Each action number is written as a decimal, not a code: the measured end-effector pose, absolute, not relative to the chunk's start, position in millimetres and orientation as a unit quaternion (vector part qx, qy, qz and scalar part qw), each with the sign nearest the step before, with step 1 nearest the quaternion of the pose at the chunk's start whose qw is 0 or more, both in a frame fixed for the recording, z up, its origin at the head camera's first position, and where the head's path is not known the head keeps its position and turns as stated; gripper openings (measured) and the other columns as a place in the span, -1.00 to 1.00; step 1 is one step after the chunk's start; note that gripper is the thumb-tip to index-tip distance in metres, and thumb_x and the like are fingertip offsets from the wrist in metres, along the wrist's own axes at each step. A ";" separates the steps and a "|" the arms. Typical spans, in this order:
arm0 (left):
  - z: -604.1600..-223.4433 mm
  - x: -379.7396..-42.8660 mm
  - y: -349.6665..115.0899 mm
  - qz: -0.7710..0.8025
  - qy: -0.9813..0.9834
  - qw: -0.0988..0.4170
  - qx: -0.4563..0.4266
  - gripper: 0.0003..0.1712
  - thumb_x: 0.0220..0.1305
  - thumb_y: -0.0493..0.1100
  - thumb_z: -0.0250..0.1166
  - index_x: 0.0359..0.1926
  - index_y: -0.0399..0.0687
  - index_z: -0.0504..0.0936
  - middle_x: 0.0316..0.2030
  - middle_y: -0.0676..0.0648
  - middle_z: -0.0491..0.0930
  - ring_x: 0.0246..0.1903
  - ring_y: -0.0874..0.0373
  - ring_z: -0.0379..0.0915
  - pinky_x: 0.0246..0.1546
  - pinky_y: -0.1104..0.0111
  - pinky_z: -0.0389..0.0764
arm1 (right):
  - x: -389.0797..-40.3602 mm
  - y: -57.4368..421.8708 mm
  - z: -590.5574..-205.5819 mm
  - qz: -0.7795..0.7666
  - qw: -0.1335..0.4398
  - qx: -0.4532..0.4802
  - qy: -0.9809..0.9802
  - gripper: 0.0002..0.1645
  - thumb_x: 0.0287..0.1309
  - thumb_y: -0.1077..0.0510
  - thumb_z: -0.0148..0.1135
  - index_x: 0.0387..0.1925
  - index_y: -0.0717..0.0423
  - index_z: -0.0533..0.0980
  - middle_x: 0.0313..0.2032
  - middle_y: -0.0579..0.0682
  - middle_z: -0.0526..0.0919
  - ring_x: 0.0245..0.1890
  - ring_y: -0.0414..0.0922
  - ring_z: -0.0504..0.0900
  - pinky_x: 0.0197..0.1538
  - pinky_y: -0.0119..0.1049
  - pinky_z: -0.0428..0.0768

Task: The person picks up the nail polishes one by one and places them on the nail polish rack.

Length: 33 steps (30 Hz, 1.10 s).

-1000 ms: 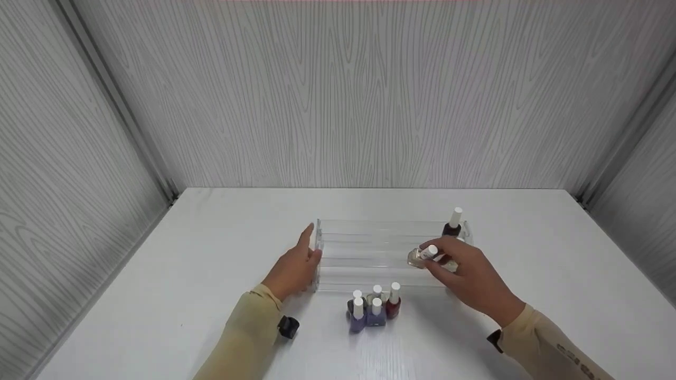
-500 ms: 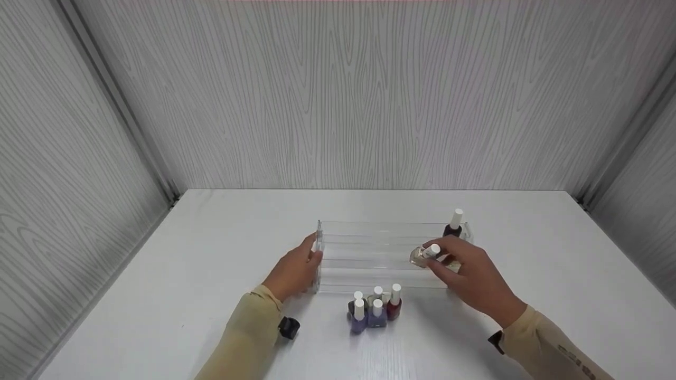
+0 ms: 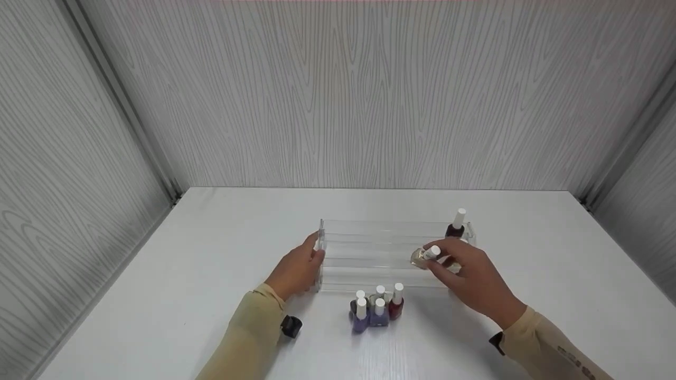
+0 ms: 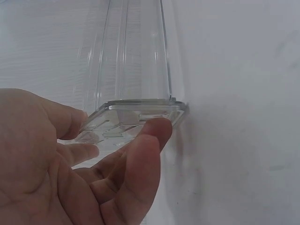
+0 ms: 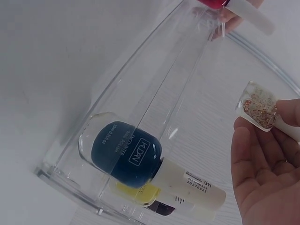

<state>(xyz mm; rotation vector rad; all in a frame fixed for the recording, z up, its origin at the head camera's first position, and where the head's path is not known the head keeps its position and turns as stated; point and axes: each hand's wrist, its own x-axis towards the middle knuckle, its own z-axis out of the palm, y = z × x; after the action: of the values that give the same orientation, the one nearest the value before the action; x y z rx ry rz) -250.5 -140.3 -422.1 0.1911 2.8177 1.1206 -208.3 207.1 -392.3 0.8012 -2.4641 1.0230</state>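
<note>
My right hand [image 3: 470,274] pinches a glass nail polish bottle [image 5: 258,105] with gold glitter inside and a white cap. The bottle tilts over the clear acrylic rack [image 3: 364,249], near its right end. My left hand [image 3: 296,269] holds the rack's left end panel [image 4: 140,117], thumb and fingers against its edges. At the rack's right end stand a dark blue polish bottle [image 5: 126,152], a yellow one [image 5: 136,192] and a dark red one [image 5: 161,207]; in the head view, my right hand covers part of that end.
Several white-capped polish bottles cluster in front of the rack, including a red one [image 3: 395,309] and purple ones [image 3: 378,318]. The white table [image 3: 237,211] meets a wood-grained back panel [image 3: 343,105], with side panels left and right.
My left index finger has drawn in from pointing along the rack's end to resting against it. The right hand and the glitter bottle stay almost still; the head view shifts slightly.
</note>
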 end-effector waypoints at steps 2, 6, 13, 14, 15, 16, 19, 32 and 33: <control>-422.9 -250.7 -139.6 0.366 0.927 0.049 0.065 -0.33 0.65 0.01 -0.07 0.65 0.02 0.06 0.04 -0.14 0.62 -0.42 0.13 0.56 -0.33 0.21 0.57 | -208.6 208.0 -394.5 0.360 0.183 0.293 -0.867 -0.65 0.24 0.32 0.44 -0.01 -0.09 0.62 -0.10 -0.36 0.66 -0.15 -0.30 0.68 -0.15 -0.32 0.68; -423.5 -250.3 -140.8 0.367 0.927 0.048 0.066 -0.33 0.65 0.02 -0.07 0.65 0.02 0.06 0.02 -0.13 0.63 -0.39 0.13 0.55 -0.29 0.19 0.56 | -209.8 207.1 -397.5 0.360 0.189 0.302 -0.862 -0.63 0.23 0.34 0.44 -0.02 -0.11 0.62 -0.11 -0.38 0.65 -0.16 -0.31 0.68 -0.16 -0.33 0.68; -425.2 -247.9 -142.9 0.382 0.920 0.051 0.068 -0.33 0.65 0.00 -0.06 0.65 0.02 0.05 0.04 -0.14 0.63 -0.49 0.15 0.55 -0.37 0.23 0.56 | -210.9 201.4 -400.6 0.347 0.190 0.302 -0.867 -0.64 0.22 0.32 0.45 -0.02 -0.09 0.63 -0.11 -0.37 0.66 -0.16 -0.31 0.67 -0.16 -0.30 0.69; -425.0 -247.9 -142.8 0.384 0.919 0.052 0.069 -0.33 0.65 0.00 -0.06 0.65 0.02 0.05 0.03 -0.14 0.63 -0.49 0.14 0.55 -0.37 0.22 0.56 | -210.9 200.2 -400.6 0.344 0.191 0.297 -0.870 -0.64 0.22 0.32 0.46 -0.02 -0.09 0.63 -0.11 -0.37 0.66 -0.15 -0.31 0.67 -0.15 -0.28 0.69; -424.5 -248.0 -142.6 0.385 0.919 0.052 0.072 -0.33 0.65 0.00 -0.06 0.65 0.02 0.05 0.04 -0.14 0.63 -0.49 0.15 0.56 -0.37 0.22 0.56 | -211.1 198.8 -400.4 0.342 0.192 0.293 -0.872 -0.65 0.22 0.32 0.46 -0.03 -0.09 0.63 -0.11 -0.37 0.66 -0.15 -0.31 0.66 -0.15 -0.26 0.70; -423.9 -248.2 -142.5 0.385 0.918 0.051 0.074 -0.33 0.65 0.00 -0.06 0.65 0.02 0.05 0.04 -0.14 0.63 -0.49 0.15 0.56 -0.35 0.21 0.56 | -211.5 197.1 -399.9 0.339 0.193 0.288 -0.875 -0.65 0.22 0.31 0.46 -0.02 -0.09 0.63 -0.11 -0.36 0.66 -0.14 -0.31 0.66 -0.15 -0.26 0.69; -422.1 -248.7 -142.1 0.385 0.918 0.046 0.078 -0.33 0.65 0.00 -0.06 0.64 0.01 0.06 0.03 -0.14 0.64 -0.49 0.14 0.55 -0.35 0.20 0.57 | -214.4 191.0 -398.2 0.339 0.188 0.279 -0.879 -0.68 0.25 0.30 0.44 -0.02 -0.07 0.64 -0.13 -0.34 0.66 -0.14 -0.29 0.66 -0.14 -0.26 0.69; -422.4 -250.5 -140.0 0.379 0.921 0.050 0.072 -0.33 0.66 0.01 -0.10 0.65 -0.02 0.05 -0.08 -0.09 0.62 -0.51 0.14 0.51 -0.45 0.23 0.55 | -240.3 173.8 -398.3 0.327 0.133 0.248 -0.902 -0.75 0.31 0.24 0.40 -0.01 0.01 0.64 -0.15 -0.21 0.70 -0.14 -0.21 0.70 -0.09 -0.22 0.68; -422.9 -250.7 -140.1 0.381 0.920 0.053 0.071 -0.33 0.66 0.01 -0.10 0.65 -0.01 0.05 -0.09 -0.09 0.62 -0.54 0.13 0.51 -0.50 0.25 0.54 | -242.9 173.1 -399.1 0.325 0.128 0.244 -0.905 -0.75 0.31 0.23 0.40 0.00 0.02 0.64 -0.15 -0.19 0.71 -0.15 -0.20 0.70 -0.09 -0.20 0.68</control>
<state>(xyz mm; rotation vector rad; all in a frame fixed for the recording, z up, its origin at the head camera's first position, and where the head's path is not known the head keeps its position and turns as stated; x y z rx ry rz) -250.7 -140.1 -422.9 0.2145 2.7974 1.1593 -242.9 173.1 -399.1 0.7105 -2.6322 0.9444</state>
